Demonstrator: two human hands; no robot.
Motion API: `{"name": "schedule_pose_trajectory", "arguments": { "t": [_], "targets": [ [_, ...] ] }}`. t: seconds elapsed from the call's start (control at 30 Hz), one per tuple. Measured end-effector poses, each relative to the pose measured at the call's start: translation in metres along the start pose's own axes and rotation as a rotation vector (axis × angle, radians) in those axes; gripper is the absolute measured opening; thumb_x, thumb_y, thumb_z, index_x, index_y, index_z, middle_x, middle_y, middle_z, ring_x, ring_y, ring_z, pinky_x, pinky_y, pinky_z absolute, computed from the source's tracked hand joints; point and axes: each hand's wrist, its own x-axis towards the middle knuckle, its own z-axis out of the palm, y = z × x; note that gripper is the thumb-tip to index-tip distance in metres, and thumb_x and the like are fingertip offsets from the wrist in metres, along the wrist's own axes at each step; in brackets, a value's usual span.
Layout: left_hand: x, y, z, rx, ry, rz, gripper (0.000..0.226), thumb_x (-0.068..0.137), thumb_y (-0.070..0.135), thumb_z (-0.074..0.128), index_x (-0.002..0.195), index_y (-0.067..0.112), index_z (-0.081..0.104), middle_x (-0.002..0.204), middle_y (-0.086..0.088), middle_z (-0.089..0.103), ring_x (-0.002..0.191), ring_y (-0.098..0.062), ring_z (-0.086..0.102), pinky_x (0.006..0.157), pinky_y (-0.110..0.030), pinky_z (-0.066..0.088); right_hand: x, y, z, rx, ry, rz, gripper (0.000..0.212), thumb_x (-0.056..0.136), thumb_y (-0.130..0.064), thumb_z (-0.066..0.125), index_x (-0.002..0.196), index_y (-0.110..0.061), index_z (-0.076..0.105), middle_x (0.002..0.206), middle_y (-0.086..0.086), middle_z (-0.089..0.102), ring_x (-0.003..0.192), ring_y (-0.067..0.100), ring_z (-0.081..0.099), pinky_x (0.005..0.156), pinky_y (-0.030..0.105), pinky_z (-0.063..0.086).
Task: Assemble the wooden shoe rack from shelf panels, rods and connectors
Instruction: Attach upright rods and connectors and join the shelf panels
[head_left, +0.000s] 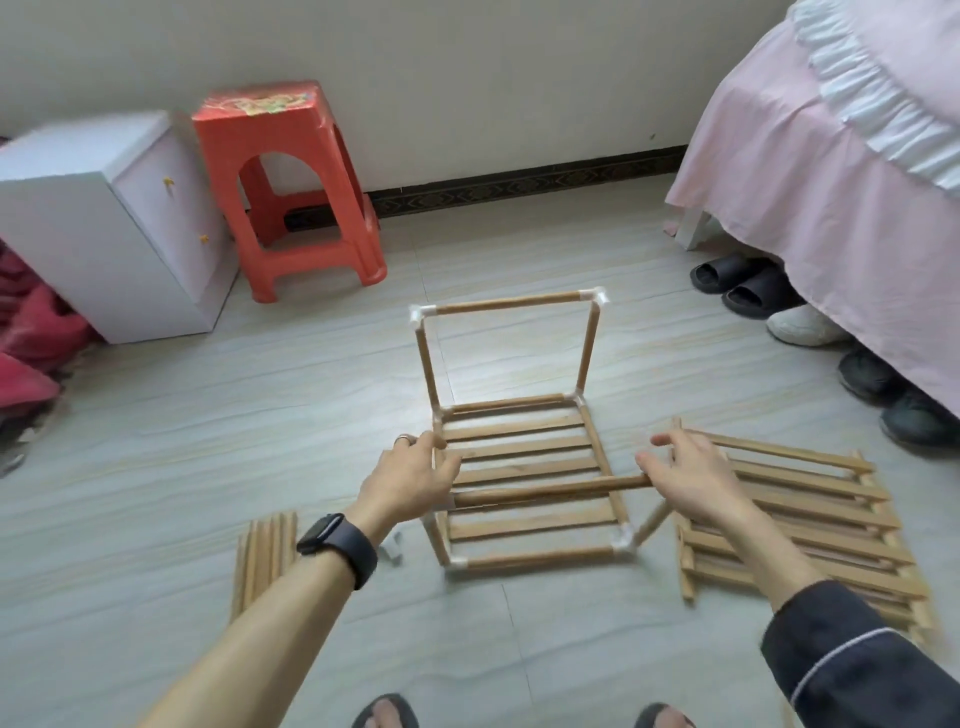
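Note:
The half-built shoe rack (524, 462) stands on the floor: a slatted shelf panel with white connectors at its corners and a far frame of two upright rods joined by a top rod (509, 304). My left hand (410, 483) grips a white connector (445, 503) on top of the near-left upright. A loose rod (550, 491) lies level above the panel, its left end at that connector. My right hand (685, 483) holds the rod's right end, index finger and thumb stretched out. The near-right upright (649, 525) leans outward.
A stack of shelf panels (810, 525) lies at the right, a bundle of spare rods (265, 556) at the left, a loose connector (392, 548) beside my wrist. Behind are a red stool (296, 197), a white cabinet (104, 228), a bed's pink skirt (831, 218) and shoes (748, 286).

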Motion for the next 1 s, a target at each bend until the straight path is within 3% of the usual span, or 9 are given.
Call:
{"name": "schedule_pose_trajectory", "arguments": {
  "t": [0.13,0.23,0.3,0.4,0.47,0.63,0.77,0.87,1.0],
  "targets": [
    [-0.027,-0.007,0.024,-0.331,0.056,-0.172,0.050,0.098,0.045,0.048,0.139,0.018,0.043,0.126,-0.009,0.058,0.117,-0.027,0.055,0.090,-0.037,0.044,-0.022,0.000,0.013,0.241,0.032,-0.014,0.047,0.105,-0.035,0.044,0.149,-0.018,0.039,0.156,0.014,0.032,0.139,0.030,0.042,0.114,0.046,0.032],
    [-0.032,-0.003,0.038,-0.524,0.112,-0.310,0.044,0.096,0.040,0.044,0.119,0.005,0.053,0.112,-0.020,0.065,0.097,-0.034,0.060,0.077,-0.041,0.047,-0.026,0.000,0.016,0.271,0.086,0.026,0.058,0.105,-0.032,0.042,0.157,-0.021,0.020,0.152,0.018,0.042,0.136,0.034,0.046,0.106,0.046,0.040],
    [-0.030,-0.002,0.042,-0.555,0.144,-0.337,0.041,0.098,0.034,0.040,0.115,-0.001,0.055,0.111,-0.024,0.065,0.100,-0.037,0.060,0.076,-0.039,0.044,-0.023,0.008,0.018,0.261,0.092,0.122,0.056,0.104,-0.033,0.042,0.154,-0.015,0.026,0.138,0.020,0.056,0.118,0.037,0.056,0.087,0.039,0.044],
    [-0.026,-0.004,0.039,-0.542,0.127,-0.301,0.033,0.101,0.036,0.037,0.111,0.007,0.050,0.107,-0.013,0.065,0.099,-0.031,0.060,0.083,-0.041,0.048,-0.020,0.017,0.021,0.314,0.074,0.160,0.030,0.104,-0.032,0.042,0.128,-0.014,0.050,0.114,0.014,0.065,0.095,0.029,0.057,0.076,0.036,0.039],
    [-0.021,-0.009,0.038,-0.529,0.107,-0.255,0.029,0.100,0.038,0.035,0.099,0.011,0.049,0.099,-0.010,0.068,0.092,-0.030,0.063,0.082,-0.043,0.049,-0.021,0.021,0.026,0.337,0.076,0.144,0.022,0.105,-0.032,0.041,0.115,-0.016,0.051,0.109,0.011,0.063,0.094,0.027,0.055,0.076,0.036,0.039],
    [0.001,-0.014,0.035,-0.515,0.129,-0.203,0.030,0.100,0.031,0.037,0.080,0.010,0.045,0.086,-0.012,0.068,0.074,-0.027,0.057,0.074,-0.042,0.048,-0.017,0.017,0.027,0.365,0.086,0.128,0.022,0.105,-0.031,0.039,0.112,-0.014,0.051,0.107,0.010,0.060,0.100,0.029,0.054,0.081,0.037,0.040],
    [0.011,-0.012,0.033,-0.477,0.147,-0.203,0.032,0.101,0.029,0.037,0.080,0.008,0.050,0.085,-0.014,0.069,0.069,-0.024,0.059,0.075,-0.043,0.054,-0.007,0.011,0.023,0.323,0.073,0.143,0.024,0.104,-0.030,0.037,0.111,-0.011,0.050,0.107,0.014,0.060,0.101,0.034,0.055,0.081,0.038,0.040],
    [0.013,-0.011,0.033,-0.463,0.153,-0.219,0.032,0.101,0.031,0.037,0.083,0.008,0.051,0.087,-0.015,0.070,0.078,-0.031,0.063,0.082,-0.050,0.058,-0.001,0.009,0.020,0.277,0.057,0.158,0.025,0.104,-0.030,0.035,0.111,-0.010,0.048,0.108,0.014,0.061,0.102,0.034,0.054,0.080,0.039,0.040],
    [0.012,-0.008,0.032,-0.469,0.100,-0.215,0.037,0.105,0.041,0.031,0.106,0.007,0.046,0.085,-0.010,0.071,0.088,-0.028,0.067,0.083,-0.045,0.054,0.009,0.004,0.013,0.268,0.054,0.158,0.027,0.104,-0.028,0.035,0.116,-0.008,0.049,0.111,0.016,0.064,0.103,0.034,0.056,0.080,0.038,0.040]
  ]
}}
